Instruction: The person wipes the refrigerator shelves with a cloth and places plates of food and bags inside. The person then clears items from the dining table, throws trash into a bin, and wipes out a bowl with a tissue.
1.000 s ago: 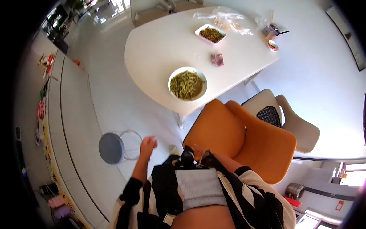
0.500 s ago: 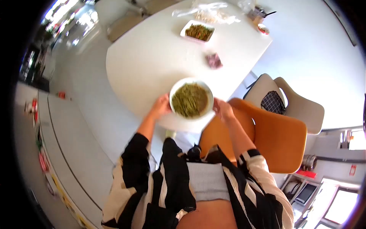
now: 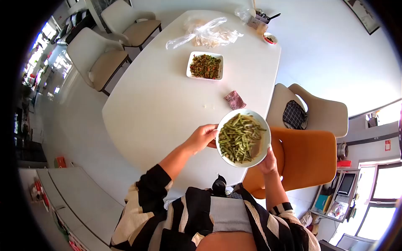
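Note:
A round white bowl filled with cut green beans is held up over the table's near right edge. My left hand grips its left rim, thumb on top and fingers partly hidden beneath. At the lower right, my right hand holds the bowl's side, with most of its fingers out of sight under it. Just beyond the bowl lies a folded reddish cloth. Farther off, a white rectangular dish contains a chopped red-and-green food.
The white table carries a clear plastic bag, a small red-rimmed bowl and a utensil holder at its far end. An orange chair and a beige chair stand right; two more chairs are far left.
Both hands have carried the bowl to the right relative to my body, closer to the cloth. My view has shifted, showing more of the table and the chairs at far left.

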Tool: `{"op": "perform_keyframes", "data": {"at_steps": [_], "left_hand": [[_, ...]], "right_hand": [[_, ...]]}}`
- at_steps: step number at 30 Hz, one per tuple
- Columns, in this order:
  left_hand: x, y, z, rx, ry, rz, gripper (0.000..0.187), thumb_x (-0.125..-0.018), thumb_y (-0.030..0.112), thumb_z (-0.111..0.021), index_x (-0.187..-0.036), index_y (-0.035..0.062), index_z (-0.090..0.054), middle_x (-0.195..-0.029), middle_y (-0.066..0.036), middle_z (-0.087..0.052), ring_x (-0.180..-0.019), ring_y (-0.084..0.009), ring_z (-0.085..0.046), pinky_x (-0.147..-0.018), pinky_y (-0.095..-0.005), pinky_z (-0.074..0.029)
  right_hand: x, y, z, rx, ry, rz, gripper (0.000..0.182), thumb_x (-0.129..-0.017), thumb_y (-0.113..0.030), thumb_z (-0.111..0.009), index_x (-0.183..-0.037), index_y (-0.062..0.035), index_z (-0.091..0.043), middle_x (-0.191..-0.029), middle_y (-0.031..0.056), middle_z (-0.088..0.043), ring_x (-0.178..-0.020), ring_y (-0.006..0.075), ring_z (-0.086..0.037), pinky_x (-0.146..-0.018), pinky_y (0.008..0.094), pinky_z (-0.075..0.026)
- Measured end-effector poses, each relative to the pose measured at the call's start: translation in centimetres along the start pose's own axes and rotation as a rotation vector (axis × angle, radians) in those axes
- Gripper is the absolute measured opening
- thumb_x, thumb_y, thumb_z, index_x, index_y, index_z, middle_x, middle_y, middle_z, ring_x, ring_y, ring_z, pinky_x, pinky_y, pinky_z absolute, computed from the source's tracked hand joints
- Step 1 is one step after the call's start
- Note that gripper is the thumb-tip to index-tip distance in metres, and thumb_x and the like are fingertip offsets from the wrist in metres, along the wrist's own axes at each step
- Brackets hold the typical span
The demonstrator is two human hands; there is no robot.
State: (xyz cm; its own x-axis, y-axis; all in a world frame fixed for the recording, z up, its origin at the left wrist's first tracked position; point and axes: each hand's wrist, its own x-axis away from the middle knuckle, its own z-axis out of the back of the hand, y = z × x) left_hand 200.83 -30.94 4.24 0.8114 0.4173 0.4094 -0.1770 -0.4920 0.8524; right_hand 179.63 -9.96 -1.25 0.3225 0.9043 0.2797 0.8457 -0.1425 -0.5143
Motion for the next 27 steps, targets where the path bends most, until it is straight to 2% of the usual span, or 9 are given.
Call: {"op": "perform_keyframes", "data": {"at_steps": [3,5,7,11,15,19,21,25,27], "left_hand": [[-8.0,1.5,6.1,0.157,0.035,-0.064,0.034,-0.092,0.017,-0.044,-0.122,0.0023,-0.041,-0.089,-0.014,-0.061,-0.077,-0.022,-0.063,-0.07,-0.0341,-0.055],[-14.1,2.6,11.7,0.255,0.501,-0.176,0.042,-0.091,0.02,-0.047,-0.126,0.0027,-0.031,-0.085,-0.017,-0.059,-0.074,-0.0255,-0.062,-0.072,-0.0376,-0.055],[-19.7,2.4,17.2,0.278,0.753,-0.162,0.045,-0.09,0.021,-0.049,-0.124,0.0017,-0.026,-0.083,-0.018,-0.056,-0.073,-0.0276,-0.061,-0.073,-0.0409,-0.054],[-22.8,3.2,20.9,0.226,0.596,-0.099,0.033,-0.09,0.017,-0.047,-0.113,-0.0018,-0.033,-0.086,-0.02,-0.053,-0.074,-0.0289,-0.06,-0.069,-0.0391,-0.056],[-24.8,2.1,23.0,0.266,0.702,-0.2,0.019,-0.085,0.001,-0.046,-0.103,-0.005,-0.042,-0.086,-0.016,-0.052,-0.073,-0.0291,-0.059,-0.068,-0.0437,-0.057],[-30.1,1.7,27.3,0.429,0.678,-0.266,0.025,-0.078,-0.006,-0.05,-0.102,-0.0071,-0.043,-0.092,-0.019,-0.051,-0.076,-0.0312,-0.058,-0.068,-0.0461,-0.058],[-27.8,4.4,24.7,0.488,0.541,-0.236,0.032,-0.076,-0.005,-0.052,-0.106,-0.0119,-0.043,-0.099,-0.022,-0.051,-0.087,-0.0326,-0.057,-0.074,-0.0417,-0.057],[-23.9,8.4,31.3,0.266,0.578,-0.289,0.035,-0.078,-0.004,-0.05,-0.109,-0.0186,-0.04,-0.107,-0.023,-0.05,-0.097,-0.0334,-0.054,-0.082,-0.034,-0.054],[-21.2,12.1,28.0,0.245,0.499,-0.351,0.037,-0.08,-0.002,-0.049,-0.111,-0.0199,-0.038,-0.109,-0.024,-0.049,-0.099,-0.0345,-0.053,-0.086,-0.0332,-0.053]], "right_hand": [[-1.0,0.0,0.4,-0.047,0.066,0.116,0.057,-0.084,-0.029,-0.056,-0.132,-0.0099,-0.031,-0.126,0.008,-0.044,-0.113,0.0253,-0.047,-0.093,0.0413,-0.041],[-0.6,-0.3,0.0,-0.057,0.112,0.166,0.057,-0.084,-0.029,-0.057,-0.131,-0.01,-0.031,-0.124,0.0081,-0.046,-0.111,0.0254,-0.048,-0.093,0.0414,-0.041],[0.1,-1.1,-0.2,-0.06,0.17,0.233,0.057,-0.083,-0.029,-0.057,-0.131,-0.01,-0.032,-0.122,0.0082,-0.047,-0.109,0.0254,-0.049,-0.092,0.0415,-0.042],[4.1,-2.1,-0.2,0.035,0.264,0.337,0.059,-0.082,-0.033,-0.058,-0.131,-0.0082,-0.035,-0.129,0.0092,-0.043,-0.117,0.0267,-0.042,-0.099,0.0425,-0.035],[10.1,-3.7,0.5,-0.007,0.385,0.403,0.059,-0.081,-0.032,-0.058,-0.13,-0.0072,-0.036,-0.128,0.01,-0.045,-0.117,0.0271,-0.043,-0.099,0.043,-0.034],[15.7,-6.0,-1.4,-0.012,0.467,0.543,0.054,-0.084,-0.028,-0.056,-0.128,-0.0042,-0.035,-0.126,0.012,-0.045,-0.114,0.0262,-0.046,-0.095,0.0411,-0.04],[19.1,-7.7,0.2,-0.069,0.516,0.583,0.051,-0.085,-0.028,-0.054,-0.126,-0.004,-0.038,-0.124,0.0123,-0.048,-0.112,0.0256,-0.048,-0.095,0.0405,-0.04],[21.6,-10.7,1.0,-0.146,0.583,0.653,0.048,-0.083,-0.029,-0.056,-0.124,-0.0056,-0.044,-0.12,0.009,-0.053,-0.109,0.0237,-0.051,-0.094,0.0383,-0.04],[26.7,-13.3,2.9,-0.222,0.592,0.75,0.047,-0.083,-0.028,-0.057,-0.122,-0.0057,-0.045,-0.117,0.0085,-0.054,-0.106,0.0232,-0.053,-0.093,0.0373,-0.042]]}}
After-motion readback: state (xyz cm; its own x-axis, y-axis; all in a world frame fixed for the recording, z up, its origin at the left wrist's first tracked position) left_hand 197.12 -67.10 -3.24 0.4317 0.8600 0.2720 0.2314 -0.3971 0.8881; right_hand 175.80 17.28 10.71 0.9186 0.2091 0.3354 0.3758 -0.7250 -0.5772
